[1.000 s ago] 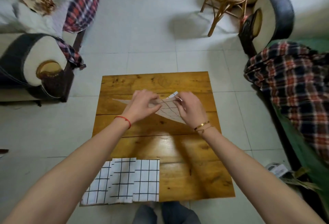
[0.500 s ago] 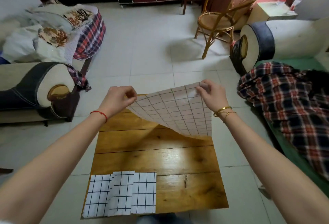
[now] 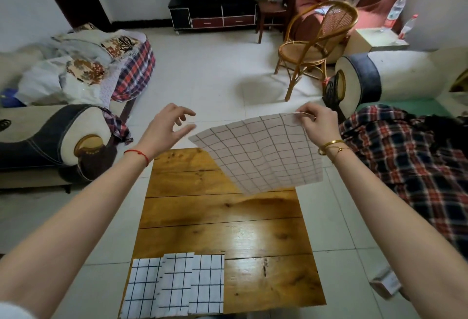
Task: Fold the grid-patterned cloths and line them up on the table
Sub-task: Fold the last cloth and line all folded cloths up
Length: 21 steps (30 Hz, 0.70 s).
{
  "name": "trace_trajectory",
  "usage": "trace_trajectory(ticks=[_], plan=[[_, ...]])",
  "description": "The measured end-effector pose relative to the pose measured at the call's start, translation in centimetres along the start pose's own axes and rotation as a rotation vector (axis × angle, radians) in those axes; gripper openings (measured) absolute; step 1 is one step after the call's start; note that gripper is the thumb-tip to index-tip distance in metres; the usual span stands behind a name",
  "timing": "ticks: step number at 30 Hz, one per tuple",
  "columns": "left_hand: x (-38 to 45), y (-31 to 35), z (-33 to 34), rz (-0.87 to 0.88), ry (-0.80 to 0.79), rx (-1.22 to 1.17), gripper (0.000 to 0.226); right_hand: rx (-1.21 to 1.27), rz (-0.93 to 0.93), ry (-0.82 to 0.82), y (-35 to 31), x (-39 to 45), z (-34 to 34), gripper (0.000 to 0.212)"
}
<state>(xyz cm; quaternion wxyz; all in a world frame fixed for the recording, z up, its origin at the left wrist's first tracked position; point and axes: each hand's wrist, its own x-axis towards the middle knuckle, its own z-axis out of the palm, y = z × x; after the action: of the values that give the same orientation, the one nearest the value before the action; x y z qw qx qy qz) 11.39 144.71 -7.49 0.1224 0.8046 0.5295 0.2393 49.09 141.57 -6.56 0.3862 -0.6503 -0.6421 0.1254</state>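
The right hand [image 3: 317, 126] pinches one corner of an unfolded grid cloth [image 3: 260, 152], which hangs above the tabletop's [image 3: 220, 215] far right corner. The left hand [image 3: 164, 128] is spread, empty, beside it. Three folded cloths [image 3: 174, 285] line the near left edge.

wooden plank table [image 3: 222, 220] stands on pale tiled floor [image 3: 202, 78]. three folded grid-patterned cloths [image 3: 174, 285] lie in a row along its near left edge, their sides overlapping.
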Motion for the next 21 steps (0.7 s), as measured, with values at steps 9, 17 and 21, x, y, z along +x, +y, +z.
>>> trace_trajectory(ticks=[9,17,21], plan=[[-0.1,4.0,6.4,-0.165,-0.183,0.036,0.078,-0.008,-0.085,-0.11,-3.7,-0.5,-0.8,0.02],[-0.1,4.3,5.9,-0.143,-0.13,-0.047,0.016,0.007,-0.105,-0.128,-5.7,0.1,-3.3,0.019],[-0.5,2.5,2.7,-0.116,-0.126,-0.095,0.01,0.014,-0.054,-0.121,-4.9,-0.1,-4.0,0.017]])
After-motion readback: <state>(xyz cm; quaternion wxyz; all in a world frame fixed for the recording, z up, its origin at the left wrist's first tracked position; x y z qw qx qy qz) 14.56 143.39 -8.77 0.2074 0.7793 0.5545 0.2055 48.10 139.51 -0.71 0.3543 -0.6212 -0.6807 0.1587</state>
